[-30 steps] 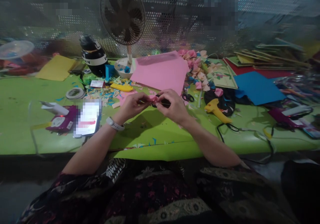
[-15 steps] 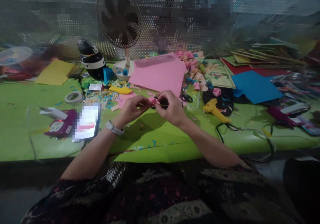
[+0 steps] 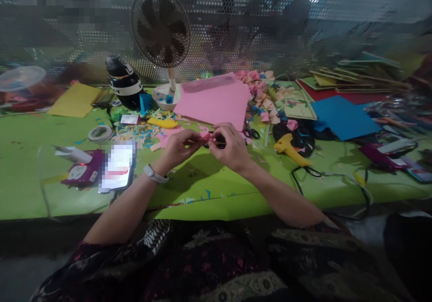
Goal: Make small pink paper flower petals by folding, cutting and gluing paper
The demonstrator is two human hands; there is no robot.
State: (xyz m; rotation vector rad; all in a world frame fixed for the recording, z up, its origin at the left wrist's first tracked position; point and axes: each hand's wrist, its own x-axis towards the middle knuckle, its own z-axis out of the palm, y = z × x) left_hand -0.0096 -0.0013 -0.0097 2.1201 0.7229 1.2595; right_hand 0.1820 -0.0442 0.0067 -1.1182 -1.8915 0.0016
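Note:
A small pink paper piece (image 3: 205,135) is pinched between my two hands above the green table (image 3: 195,171). My left hand (image 3: 182,146), with a white band at the wrist, holds its left side between thumb and fingers. On the other side, my right hand (image 3: 230,146) grips it with the fingertips. Just behind the hands lies a large pink sheet (image 3: 214,99). Black-handled scissors (image 3: 251,133) rest right of my right hand, and a yellow glue gun (image 3: 292,150) lies farther right. Paper scraps (image 3: 135,133) are spread to the left.
A phone (image 3: 117,166) and a purple device (image 3: 84,171) stand at the left. Behind are a fan (image 3: 161,27), a black bottle (image 3: 124,83) and a yellow cutter (image 3: 162,123). Folded paper pieces (image 3: 263,90), a blue sheet (image 3: 347,117) and a cord (image 3: 366,194) lie right.
The camera view has shifted very slightly. Both hands stay together on the pink paper piece, with only a small movement of the right fingers.

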